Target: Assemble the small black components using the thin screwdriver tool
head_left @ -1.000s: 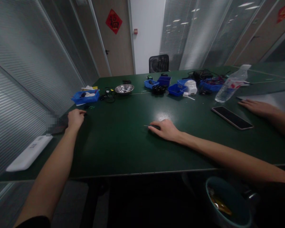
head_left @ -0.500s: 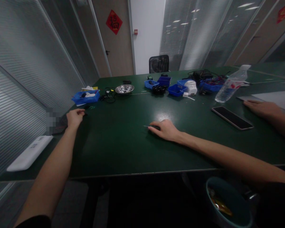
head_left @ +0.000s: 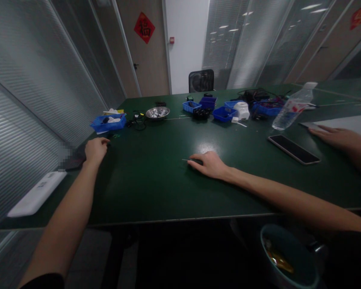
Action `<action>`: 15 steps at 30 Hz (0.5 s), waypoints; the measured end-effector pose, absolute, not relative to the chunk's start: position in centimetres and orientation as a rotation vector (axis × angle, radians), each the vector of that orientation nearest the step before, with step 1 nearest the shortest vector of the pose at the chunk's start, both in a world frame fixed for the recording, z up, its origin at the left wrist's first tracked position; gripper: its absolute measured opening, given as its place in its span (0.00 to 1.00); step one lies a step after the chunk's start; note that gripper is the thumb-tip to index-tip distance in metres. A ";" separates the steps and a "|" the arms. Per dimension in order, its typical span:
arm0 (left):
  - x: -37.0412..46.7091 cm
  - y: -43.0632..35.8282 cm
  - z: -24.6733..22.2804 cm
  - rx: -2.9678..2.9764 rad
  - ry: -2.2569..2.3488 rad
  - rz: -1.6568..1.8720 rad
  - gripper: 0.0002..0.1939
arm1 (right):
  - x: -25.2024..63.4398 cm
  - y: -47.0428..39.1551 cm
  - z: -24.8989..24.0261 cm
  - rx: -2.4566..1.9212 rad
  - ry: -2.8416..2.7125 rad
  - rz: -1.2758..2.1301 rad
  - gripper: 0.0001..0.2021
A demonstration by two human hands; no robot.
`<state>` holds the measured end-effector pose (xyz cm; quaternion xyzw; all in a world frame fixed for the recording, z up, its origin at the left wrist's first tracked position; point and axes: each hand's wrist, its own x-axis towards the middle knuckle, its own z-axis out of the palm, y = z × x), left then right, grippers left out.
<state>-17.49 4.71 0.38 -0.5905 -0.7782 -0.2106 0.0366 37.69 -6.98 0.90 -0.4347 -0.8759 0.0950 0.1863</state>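
Observation:
My left hand (head_left: 96,150) is at the left side of the green table (head_left: 150,180), its fingers drawn together in a pinch. Whatever is between those fingertips is too small and dark to make out. Just beyond them lies a small dark item with a green bit (head_left: 116,136). Near the table's middle rests my right hand (head_left: 210,164), thumb and forefinger closed on a thin, light, needle-like piece (head_left: 185,159) that points left. Farther back from the left hand stands a blue basket (head_left: 110,124) with mixed items in it.
A steel bowl (head_left: 158,113), blue trays (head_left: 224,115) and cables stand along the back. On the right are a tilted water bottle (head_left: 293,108), a phone (head_left: 294,149) and another person's hand (head_left: 339,137). A white box (head_left: 37,194) lies left; a bin (head_left: 289,257) stands below the edge.
My left hand has shifted very slightly to the right at the fingertips. The other person's hand has moved a little. My right hand stays where it was.

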 end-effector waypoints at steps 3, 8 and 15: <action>-17.1 4.5 0.7 -1.832 -2.362 -0.542 0.16 | 37.7 -7.0 0.9 -1.228 -2.466 0.270 0.26; -16.6 4.4 0.9 -1.831 -2.341 -0.470 0.19 | 37.7 -7.0 1.0 -1.223 -2.474 0.283 0.26; -16.8 4.6 0.4 -1.877 -2.343 -0.626 0.19 | 37.8 -6.9 0.9 -1.229 -2.466 0.300 0.25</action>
